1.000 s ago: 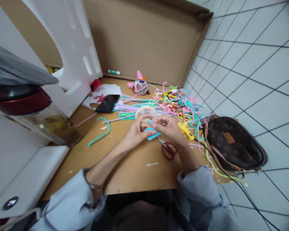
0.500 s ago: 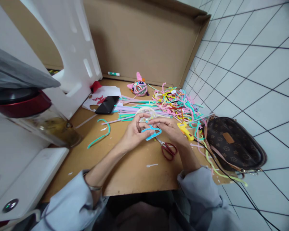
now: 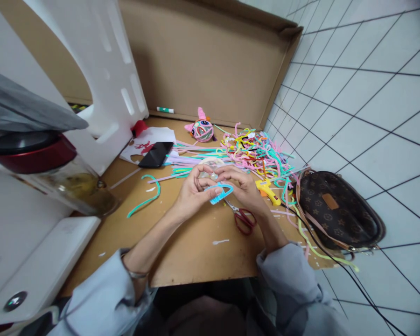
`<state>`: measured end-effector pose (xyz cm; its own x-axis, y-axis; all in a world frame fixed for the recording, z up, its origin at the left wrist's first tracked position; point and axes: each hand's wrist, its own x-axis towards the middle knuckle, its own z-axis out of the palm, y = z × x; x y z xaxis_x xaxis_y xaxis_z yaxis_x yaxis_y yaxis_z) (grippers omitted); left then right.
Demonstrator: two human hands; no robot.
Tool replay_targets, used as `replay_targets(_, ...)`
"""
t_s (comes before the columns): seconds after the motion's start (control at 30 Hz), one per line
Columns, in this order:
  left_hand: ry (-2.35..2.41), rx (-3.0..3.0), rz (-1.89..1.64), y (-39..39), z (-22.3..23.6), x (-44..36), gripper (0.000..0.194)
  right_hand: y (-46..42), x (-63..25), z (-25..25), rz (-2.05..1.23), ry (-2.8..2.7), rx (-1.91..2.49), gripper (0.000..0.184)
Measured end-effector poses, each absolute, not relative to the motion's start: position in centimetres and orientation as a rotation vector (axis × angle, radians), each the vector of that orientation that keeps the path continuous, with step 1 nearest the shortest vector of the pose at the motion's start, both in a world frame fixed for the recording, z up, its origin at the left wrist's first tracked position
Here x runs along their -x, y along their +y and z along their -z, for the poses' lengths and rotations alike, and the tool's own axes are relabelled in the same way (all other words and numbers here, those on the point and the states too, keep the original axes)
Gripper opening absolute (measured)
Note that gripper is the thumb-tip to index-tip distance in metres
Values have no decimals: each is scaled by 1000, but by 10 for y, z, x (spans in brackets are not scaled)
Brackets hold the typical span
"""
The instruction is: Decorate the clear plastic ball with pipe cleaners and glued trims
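Observation:
My left hand [image 3: 193, 192] is closed on a bent blue pipe cleaner [image 3: 224, 192], thumb pressed on top of it. The pipe cleaner forms a pointed loop with a wavy lower side. My right hand [image 3: 241, 185] meets the left from the other side, its fingers curled together at the loop's upper part. Just behind the fingertips lies a roll of clear tape [image 3: 215, 163], partly hidden by my hands. Red-handled scissors [image 3: 244, 220] rest below my right hand, and a yellow glue gun [image 3: 269, 192] lies to its right.
Behind my hands is a heap of coloured pipe cleaners [image 3: 255, 151]. A pink pipe-cleaner figure [image 3: 202, 130], a black phone [image 3: 156, 154] and a curved green pipe cleaner [image 3: 158, 191] lie around. A glass jar [image 3: 84, 186] stands left; a brown bag [image 3: 339, 210] and a black cord sit right.
My fingers have shifted slightly around the blue pipe cleaner, and its loop has tilted a little. The other things on the table lie as before.

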<state>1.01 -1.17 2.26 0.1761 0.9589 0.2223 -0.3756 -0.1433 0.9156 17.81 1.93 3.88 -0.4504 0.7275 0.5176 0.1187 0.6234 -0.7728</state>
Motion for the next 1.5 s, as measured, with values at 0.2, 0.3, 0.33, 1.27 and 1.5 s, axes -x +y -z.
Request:
replay_targets(0.2, 680, -1140, -1414, -8, -19, -8, 60, 21, -178, -34, -888, -1964, 680, 21)
replay_targets(0.3, 691, -1117, -1472, -5, -18, -7, 61, 21, -178, -32, -943, -1926, 668, 19)
replay_targets(0.33, 695, -1112, -1485, -5, -18, -7, 61, 21, -177, -32, -983, -1897, 670, 19)
replay_targets(1.27, 808, -1058, -1580, -4, -15, -10, 53, 17, -162, -26, -1299, -1466, 831, 32)
replay_targets(1.5, 972, -1077, -1598, -5, -15, -10, 42, 16, -162, -28, -1300, -1438, 841, 33)
